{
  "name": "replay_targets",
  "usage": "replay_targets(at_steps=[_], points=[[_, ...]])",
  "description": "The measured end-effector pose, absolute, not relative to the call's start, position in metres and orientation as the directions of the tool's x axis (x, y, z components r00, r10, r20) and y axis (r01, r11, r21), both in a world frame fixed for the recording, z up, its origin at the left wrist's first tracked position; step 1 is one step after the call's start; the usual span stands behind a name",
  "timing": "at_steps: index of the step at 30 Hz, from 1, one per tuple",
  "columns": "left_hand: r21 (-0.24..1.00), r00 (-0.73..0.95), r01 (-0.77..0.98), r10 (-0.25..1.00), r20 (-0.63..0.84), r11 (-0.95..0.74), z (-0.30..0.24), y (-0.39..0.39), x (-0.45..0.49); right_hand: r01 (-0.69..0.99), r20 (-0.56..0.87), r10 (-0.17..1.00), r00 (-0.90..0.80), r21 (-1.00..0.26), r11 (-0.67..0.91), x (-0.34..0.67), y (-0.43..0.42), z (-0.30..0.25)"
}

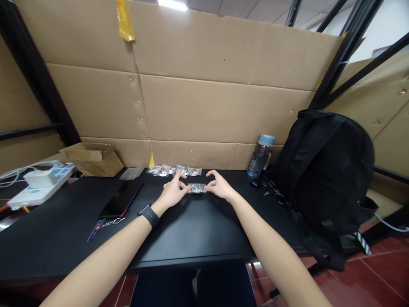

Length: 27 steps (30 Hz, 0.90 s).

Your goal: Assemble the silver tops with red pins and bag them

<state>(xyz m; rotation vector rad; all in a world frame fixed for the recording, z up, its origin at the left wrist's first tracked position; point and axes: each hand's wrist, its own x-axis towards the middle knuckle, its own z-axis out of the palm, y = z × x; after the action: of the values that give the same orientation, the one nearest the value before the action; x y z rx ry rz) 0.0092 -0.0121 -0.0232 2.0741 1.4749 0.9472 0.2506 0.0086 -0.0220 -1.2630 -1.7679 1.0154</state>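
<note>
My left hand (174, 191) and my right hand (219, 185) are stretched out over the far middle of a black table (191, 230). Between them they pinch a small clear plastic packet (196, 188) by its two ends, just above the tabletop. The left wrist wears a black watch (148, 214). Behind the hands, a row of several similar clear packets with red and white contents (174, 170) lies along the cardboard wall. What the held packet contains is too small to tell.
A black phone (120, 199) and a key ring with a lanyard (105, 224) lie at the left. A small cardboard box (92, 158) and a white power strip (38, 183) stand far left. A water bottle (260, 156) and a black backpack (322, 179) occupy the right. A cardboard wall (204, 98) closes the back.
</note>
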Motion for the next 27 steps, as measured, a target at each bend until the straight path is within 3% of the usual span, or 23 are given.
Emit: replay_targets(at_steps=[6, 9, 12, 15, 21, 27], points=[[0.497, 0.269, 0.767, 0.907, 0.324, -0.406, -0.021, -0.02, 0.018, 0.692, 0.176, 0.903, -0.392, -0.59, 0.415, 0.245, 0.0, -0.018], [0.398, 0.301, 0.808, 0.884, 0.357, -0.435, -0.022, -0.023, 0.021, 0.81, 0.191, 0.907, -0.377, -0.407, 0.422, 0.241, -0.008, -0.015], [0.337, 0.323, 0.828, 0.872, 0.367, -0.449, -0.024, -0.025, 0.022, 0.849, 0.257, 0.897, -0.358, -0.311, 0.428, 0.238, -0.014, -0.011], [0.345, 0.324, 0.826, 0.875, 0.359, -0.447, -0.026, -0.023, 0.02, 0.838, 0.293, 0.885, -0.362, -0.313, 0.447, 0.237, -0.017, -0.008], [0.398, 0.312, 0.806, 0.886, 0.343, -0.438, -0.029, -0.017, 0.017, 0.808, 0.221, 0.931, -0.291, -0.464, 0.362, 0.239, -0.012, -0.009], [0.353, 0.368, 0.803, 0.865, 0.342, -0.481, -0.028, -0.018, 0.017, 0.784, 0.26, 0.904, -0.338, -0.454, 0.424, 0.239, -0.011, -0.01]])
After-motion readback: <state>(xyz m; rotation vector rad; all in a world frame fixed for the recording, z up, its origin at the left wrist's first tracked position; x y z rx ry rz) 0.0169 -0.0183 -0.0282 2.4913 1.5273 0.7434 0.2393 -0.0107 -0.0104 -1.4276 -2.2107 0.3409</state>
